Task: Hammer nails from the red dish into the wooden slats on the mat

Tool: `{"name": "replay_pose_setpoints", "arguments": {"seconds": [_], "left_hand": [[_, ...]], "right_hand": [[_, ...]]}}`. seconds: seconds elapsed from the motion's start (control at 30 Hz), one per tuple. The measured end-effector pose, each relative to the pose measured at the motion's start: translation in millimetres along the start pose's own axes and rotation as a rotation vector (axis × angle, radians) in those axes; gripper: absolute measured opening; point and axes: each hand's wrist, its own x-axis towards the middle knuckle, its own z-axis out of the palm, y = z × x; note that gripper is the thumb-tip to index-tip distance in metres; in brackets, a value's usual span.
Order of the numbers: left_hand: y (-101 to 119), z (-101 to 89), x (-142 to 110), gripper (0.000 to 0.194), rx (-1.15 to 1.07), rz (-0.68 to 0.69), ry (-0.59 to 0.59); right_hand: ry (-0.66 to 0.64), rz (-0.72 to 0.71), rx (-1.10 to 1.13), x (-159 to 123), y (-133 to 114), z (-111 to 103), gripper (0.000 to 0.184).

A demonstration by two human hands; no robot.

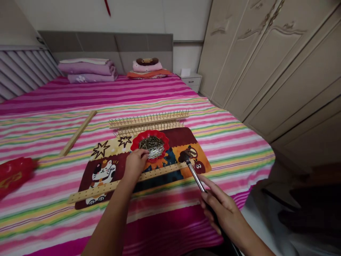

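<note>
My left hand [135, 164] reaches over the near rim of a red scalloped bowl [135, 141] of loose nails [151, 145]. Its thumb and fingers are pinched together at the nails; what sits between the tips is too small to make out. In my right hand [222, 204] is a hammer [197, 179], held by its handle, with the dark head over the right end of a wooden strip [106, 187]. That strip has rows of small holes and lies across a cartoon-printed mat [190, 137], passing under my left forearm.
Behind the bowl lie two wooden strips [149, 122] with many nails standing upright. A bare wooden stick [78, 133] and a red dish [16, 174] are on the left of the striped bed [218, 142]. Folded bedding [89, 69] is by the headboard; wardrobes [266, 53] line the right.
</note>
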Motion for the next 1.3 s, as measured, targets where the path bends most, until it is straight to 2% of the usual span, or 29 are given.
{"name": "replay_pose_setpoints", "arguments": {"seconds": [0.1, 0.17, 0.3, 0.5, 0.57, 0.67, 0.8, 0.9, 1.0, 1.1, 1.2, 1.3], "left_hand": [[13, 12.6, 24, 0.022, 0.229, 0.032, -0.184], [18, 20.4, 33, 0.02, 0.316, 0.024, -0.253], [21, 26.6, 37, 0.015, 0.348, 0.022, -0.28], [13, 18.5, 33, 0.015, 0.289, 0.095, -0.257], [8, 13.3, 30, 0.014, 0.17, 0.093, -0.222], [-1, 2.8, 26, 0.014, -0.196, -0.026, -0.156], [-3, -16.7, 13, 0.029, -0.652, -0.172, -0.107], [-5, -33.1, -2, 0.034, -0.848, -0.242, -0.119], [-13, -47.0, -22, 0.035, -0.931, -0.33, -0.121], [-25, -53.4, -44, 0.042, -0.916, -0.395, -0.09], [-36, -48.2, -61, 0.045, -0.862, -0.409, -0.045], [-41, -33.5, -69, 0.044, -0.831, -0.39, -0.013]], "right_hand": [[0.005, -0.007, 0.012, 1, 1, -4, 0.069], [0.006, -0.009, 0.017, 1, 2, -5, 0.07], [0.003, -0.011, 0.036, 1, 2, -7, 0.071], [-0.024, -0.018, 0.025, -1, 3, -7, 0.069], [-0.053, -0.028, 0.025, -2, 4, -6, 0.068], [-0.059, -0.033, 0.016, -5, 5, -4, 0.068], [-0.046, -0.03, 0.006, -8, 5, 1, 0.067], [-0.059, -0.03, -0.004, -12, 4, 3, 0.067], [-0.072, -0.038, -0.025, -15, 4, 4, 0.066], [-0.078, -0.049, -0.027, -18, 4, 5, 0.067], [-0.087, -0.052, -0.035, -20, 5, 8, 0.067], [-0.121, -0.058, -0.051, -20, 8, 10, 0.063]]}}
